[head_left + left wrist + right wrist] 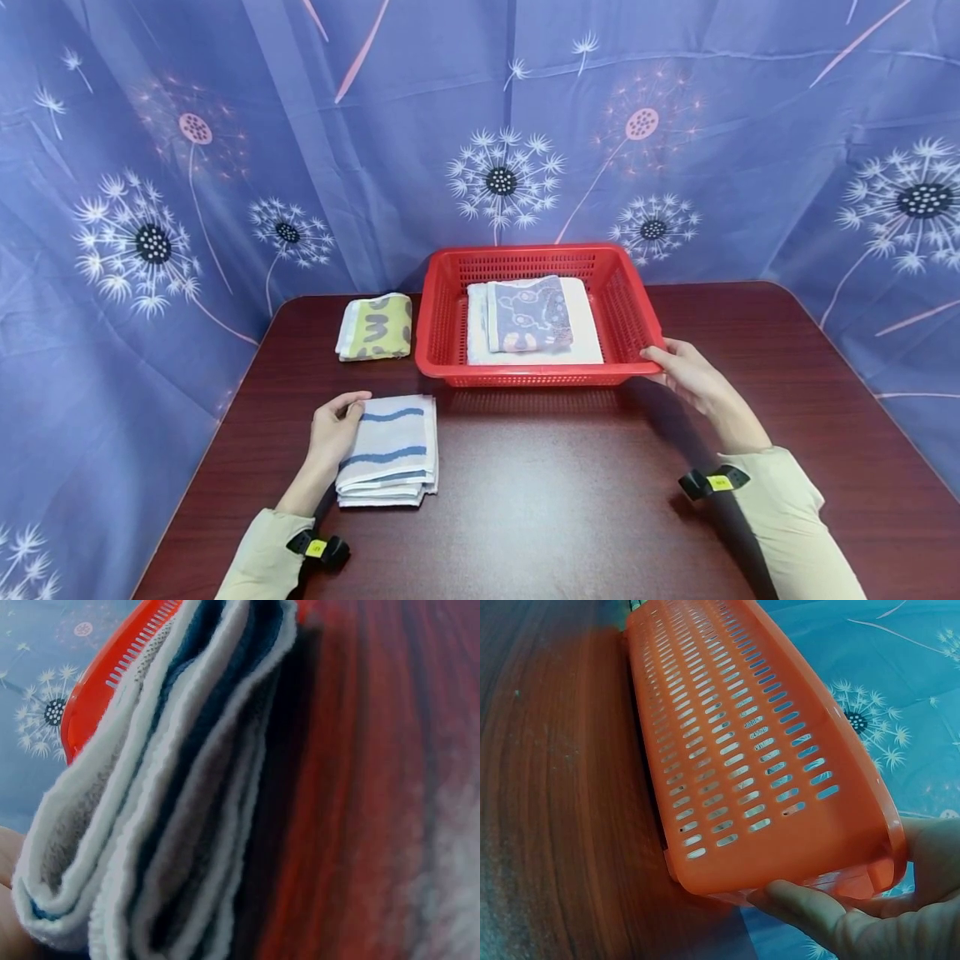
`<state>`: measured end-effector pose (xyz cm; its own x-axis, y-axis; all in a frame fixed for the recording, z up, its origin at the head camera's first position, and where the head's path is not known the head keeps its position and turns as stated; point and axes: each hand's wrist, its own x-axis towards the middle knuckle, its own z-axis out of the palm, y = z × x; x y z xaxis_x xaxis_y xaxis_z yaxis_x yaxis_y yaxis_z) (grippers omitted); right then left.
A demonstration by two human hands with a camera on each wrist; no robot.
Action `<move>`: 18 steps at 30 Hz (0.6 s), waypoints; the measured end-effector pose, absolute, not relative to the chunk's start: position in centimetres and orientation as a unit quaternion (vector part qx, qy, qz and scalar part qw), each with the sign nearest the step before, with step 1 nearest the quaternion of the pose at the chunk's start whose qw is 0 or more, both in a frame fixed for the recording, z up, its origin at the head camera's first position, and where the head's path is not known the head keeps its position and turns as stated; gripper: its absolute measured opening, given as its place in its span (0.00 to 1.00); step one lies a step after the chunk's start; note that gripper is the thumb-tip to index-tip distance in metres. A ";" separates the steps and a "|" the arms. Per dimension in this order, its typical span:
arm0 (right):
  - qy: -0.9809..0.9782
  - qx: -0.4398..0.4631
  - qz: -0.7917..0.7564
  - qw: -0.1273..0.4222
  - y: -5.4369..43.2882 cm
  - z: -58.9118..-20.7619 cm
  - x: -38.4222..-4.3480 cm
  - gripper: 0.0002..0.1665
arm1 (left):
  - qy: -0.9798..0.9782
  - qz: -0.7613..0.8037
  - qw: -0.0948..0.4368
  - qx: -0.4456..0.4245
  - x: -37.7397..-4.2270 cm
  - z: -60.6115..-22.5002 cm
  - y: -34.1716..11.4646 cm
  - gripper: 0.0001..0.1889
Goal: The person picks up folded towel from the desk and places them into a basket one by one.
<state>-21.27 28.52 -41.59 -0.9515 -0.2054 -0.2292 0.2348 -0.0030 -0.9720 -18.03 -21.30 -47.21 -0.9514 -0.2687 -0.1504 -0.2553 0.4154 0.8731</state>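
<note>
My left hand (335, 429) holds the left edge of a folded white towel with wavy blue stripes (393, 437), near its far left corner. In the left wrist view the thick layered folds of this striped towel (172, 780) fill the middle, and only a bit of the hand shows at the left edge. My right hand (690, 375) grips the near right corner of a red plastic basket (532, 370), thumb over the rim. The right wrist view shows the basket's slotted wall (727, 735) with the fingers at its corner. Inside the basket, a grey patterned towel (531, 315) lies on a white folded towel (588, 333).
A folded green and grey towel (381, 327) lies left of the basket on the dark red wooden table (555, 492). A blue curtain with dandelion prints (375, 167) hangs behind and at both sides of the table.
</note>
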 end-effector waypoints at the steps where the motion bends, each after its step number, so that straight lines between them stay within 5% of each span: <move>1: 0.692 0.010 -0.705 0.155 28.5 -41.6 -21.3 0.31 | -0.841 -0.518 0.005 0.155 -18.0 -47.2 -21.3 0.15; 18: 0.695 0.010 -0.702 0.155 28.6 -41.6 -21.2 0.32 | -0.841 -0.522 0.013 0.144 -17.4 -47.4 -20.3 0.14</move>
<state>-21.22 28.58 -41.56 -0.9518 -0.2040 -0.2288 0.2309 0.0142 -0.9729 -17.45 -20.33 -47.37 -0.9581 -0.2562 -0.1281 -0.2286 0.4145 0.8809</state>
